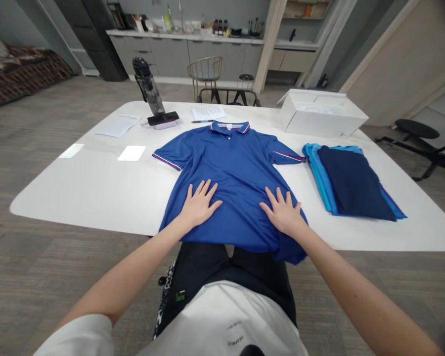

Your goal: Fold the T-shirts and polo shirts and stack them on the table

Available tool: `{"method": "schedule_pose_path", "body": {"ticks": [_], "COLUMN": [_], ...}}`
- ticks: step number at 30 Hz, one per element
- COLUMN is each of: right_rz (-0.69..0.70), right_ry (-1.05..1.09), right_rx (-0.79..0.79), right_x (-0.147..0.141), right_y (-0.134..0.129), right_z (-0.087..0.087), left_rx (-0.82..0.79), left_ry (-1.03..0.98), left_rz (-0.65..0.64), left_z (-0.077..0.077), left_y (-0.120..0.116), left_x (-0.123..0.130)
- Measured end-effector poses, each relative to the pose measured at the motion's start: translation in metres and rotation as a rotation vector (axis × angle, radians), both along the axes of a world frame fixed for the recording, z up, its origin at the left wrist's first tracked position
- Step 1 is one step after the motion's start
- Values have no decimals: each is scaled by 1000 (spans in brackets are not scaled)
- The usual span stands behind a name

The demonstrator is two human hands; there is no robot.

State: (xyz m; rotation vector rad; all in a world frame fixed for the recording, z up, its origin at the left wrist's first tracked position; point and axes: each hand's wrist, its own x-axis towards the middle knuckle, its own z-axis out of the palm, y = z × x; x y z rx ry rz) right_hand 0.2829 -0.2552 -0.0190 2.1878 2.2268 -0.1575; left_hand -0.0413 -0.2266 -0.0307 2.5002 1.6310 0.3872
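A blue polo shirt [237, 170] lies spread front side up on the white table [96, 198], its collar away from me and its hem hanging over the near edge. White and red stripes trim the collar and sleeves. My left hand [200, 203] rests flat on the left part of the shirt's body, fingers spread. On the right part, near the side seam, my right hand [283, 211] also lies flat with fingers apart. Soft wrinkles run across the cloth between both hands.
Folded shirts [356, 183] are stacked on the right, a dark navy one on top. Behind them stands a white box [321, 113]. A handheld vacuum [152, 91], a pen [202, 121] and paper sheets [117, 125] lie toward the far side. A chair [226, 94] stands beyond the table.
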Motion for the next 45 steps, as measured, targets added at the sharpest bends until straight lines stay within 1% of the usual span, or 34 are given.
{"method": "schedule_pose_path", "body": {"ticks": [2, 3, 5, 7, 8, 9, 10, 12, 14, 16, 19, 21, 23, 24, 26, 27, 29, 30, 31, 33, 35, 37, 39, 41, 43, 45], "right_rz": [-35, -8, 141, 303, 342, 345, 316, 214, 119, 56, 4, -35, -46, -27, 59, 114, 192, 205, 193, 111, 10, -73, -123, -131, -99, -29], "right_ry": [-22, -19, 39, 117, 139, 146, 141, 114, 84, 52, 23, 19, 17, 19, 47, 73, 137, 164, 184, 189, 170, 152, 128, 62, -36, -85], "right_rx": [48, 94, 154, 125, 101, 86, 82, 88, 83, 79, 57, 24, 28, 54, 120, 147, 176, 186, 203, 234, 247, 248, 221, 188, 184, 188], "right_x": [-10, -18, -36, -51, -55, -57, -56, -47, -32, -15, 3, 8, 7, 4, -4, -8, -16, -18, -19, -17, -7, 9, 29, 51, 72, 91], "right_y": [4, 8, 16, 20, 21, 19, 17, 9, -2, -14, -27, -30, -25, -18, 4, 18, 55, 76, 97, 139, 176, 203, 218, 219, 210, 197], "right_z": [8, 11, 13, 11, 9, 6, 3, -2, -5, -6, -2, 4, 9, 12, 16, 17, 18, 17, 16, 14, 14, 14, 15, 15, 13, 11], "left_rx": [-5, -5, -3, -3, -4, -5, -6, -4, -3, -4, 6, 10, 6, 8, 17, 21, 15, 3, -6, -32, -63, -93, -122, -156, -179, -180], "left_ry": [-14, -21, -35, -41, -41, -39, -35, -27, -20, -12, -5, -1, 12, 23, 51, 65, 89, 96, 101, 111, 103, 78, 51, 49, 67, 89], "left_rz": [-33, -61, -114, -143, -145, -142, -138, -127, -113, -99, -73, -61, -45, -30, 5, 23, 57, 77, 104, 164, 247, 343, 442, 495, 481, 445], "left_z": [4, 5, 7, 6, 5, 5, 4, 4, 4, 5, 6, 7, 10, 13, 21, 25, 33, 36, 37, 36, 32, 25, 17, 10, 4, -1], "left_y": [4, 7, 11, 11, 10, 7, 3, -7, -17, -27, -40, -44, -44, -40, -25, -13, 19, 39, 60, 105, 147, 181, 204, 216, 217, 214], "left_x": [10, 17, 30, 40, 42, 44, 43, 39, 33, 28, 23, 22, 23, 24, 28, 30, 35, 36, 37, 33, 23, 6, -15, -35, -52, -64]}}
